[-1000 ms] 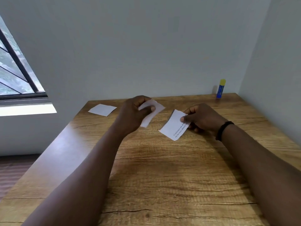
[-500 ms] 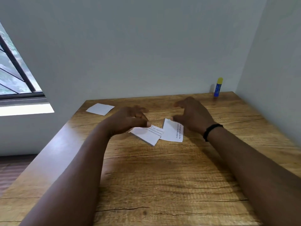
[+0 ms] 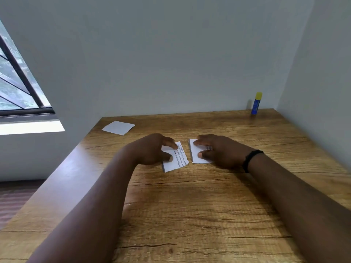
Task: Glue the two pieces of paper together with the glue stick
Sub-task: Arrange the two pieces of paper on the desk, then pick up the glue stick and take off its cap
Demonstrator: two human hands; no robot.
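Note:
Two small white pieces of paper lie side by side on the wooden table point(image 3: 190, 205), a narrow gap between them. The left piece point(image 3: 179, 160) shows printed text, and my left hand point(image 3: 150, 150) holds it down with thumb and forefinger. The right piece point(image 3: 195, 149) is mostly covered by my right hand point(image 3: 220, 150), whose fingertips press on it. A blue glue stick point(image 3: 256, 104) with a yellow cap stands upright at the far right corner of the table, well away from both hands.
A third white paper point(image 3: 118, 127) lies flat near the table's far left corner. Grey walls close the table's far and right sides. Its left edge drops off toward a window point(image 3: 17, 92) and the floor.
Both pieces of paper came down from the air onto the table. My hands then slid them apart and squared them side by side, fingers resting on top.

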